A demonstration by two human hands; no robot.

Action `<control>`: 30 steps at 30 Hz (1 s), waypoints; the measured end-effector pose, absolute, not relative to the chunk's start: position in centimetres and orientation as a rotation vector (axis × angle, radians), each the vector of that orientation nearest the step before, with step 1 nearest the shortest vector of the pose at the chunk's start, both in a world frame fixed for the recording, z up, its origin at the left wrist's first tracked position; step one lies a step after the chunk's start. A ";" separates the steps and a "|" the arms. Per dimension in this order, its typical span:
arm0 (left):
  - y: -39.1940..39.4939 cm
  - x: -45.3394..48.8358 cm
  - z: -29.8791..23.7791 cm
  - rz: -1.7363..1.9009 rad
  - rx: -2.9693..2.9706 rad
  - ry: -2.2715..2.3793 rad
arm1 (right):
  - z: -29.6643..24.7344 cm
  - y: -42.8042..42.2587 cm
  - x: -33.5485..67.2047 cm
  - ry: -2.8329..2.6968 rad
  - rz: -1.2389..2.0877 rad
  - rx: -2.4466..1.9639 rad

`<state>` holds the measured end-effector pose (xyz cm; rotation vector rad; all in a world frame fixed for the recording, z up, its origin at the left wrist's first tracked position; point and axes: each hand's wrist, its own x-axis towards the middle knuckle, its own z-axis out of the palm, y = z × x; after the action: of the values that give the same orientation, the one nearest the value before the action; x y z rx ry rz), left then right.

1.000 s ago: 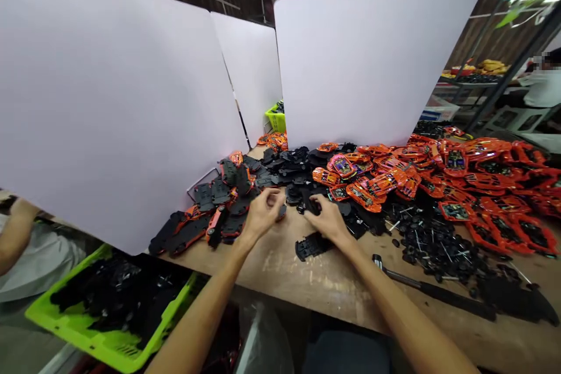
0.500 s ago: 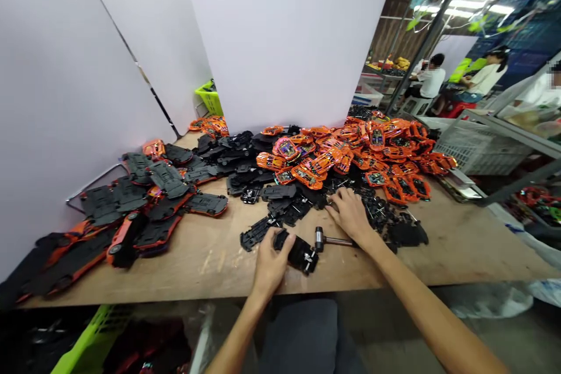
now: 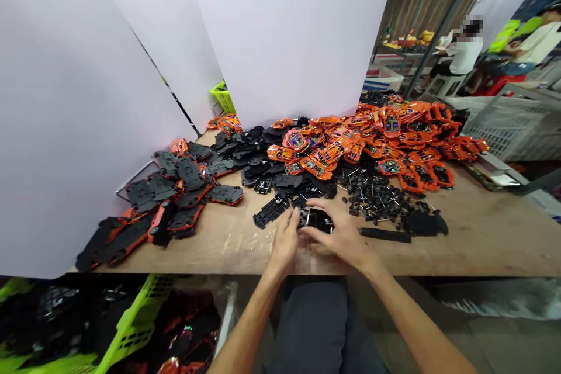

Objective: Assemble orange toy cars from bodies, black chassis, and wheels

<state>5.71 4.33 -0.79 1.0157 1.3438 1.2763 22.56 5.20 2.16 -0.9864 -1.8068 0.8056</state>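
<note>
A black toy car chassis (image 3: 319,221) lies between my two hands near the front of the table. My left hand (image 3: 286,241) grips its left end with the fingers closed together. From the right, my right hand (image 3: 344,235) curves its thumb and fingers around the other end. A thin silvery wheel axle (image 3: 307,216) shows across the chassis by my fingers; which hand holds it I cannot tell. Beside my right hand lies a hammer with a black handle (image 3: 388,235), its head hidden. Wheel axles with black wheels (image 3: 372,196) are heaped just beyond.
Orange toy car bodies (image 3: 335,149) are piled at the back. More black chassis (image 3: 269,212) lie left of my hands, and assembled cars (image 3: 188,172) are stacked further left. White panels (image 3: 289,35) stand behind. A green crate (image 3: 135,321) sits below the table edge; people sit at the far right.
My right hand has come from the axle heap to the chassis, which my left hand has turned and shifted. The hammer head is now covered. The whole view has swung slightly left.
</note>
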 end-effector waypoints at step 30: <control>0.5 1.4 -1.9 1.319 0.578 1.134 | 10.4 16.6 27.5 -2.353 0.488 -1.140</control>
<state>1.42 0.47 -1.90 0.5776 1.1342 1.3194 27.46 16.63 10.45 -1.1399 -2.3525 0.4878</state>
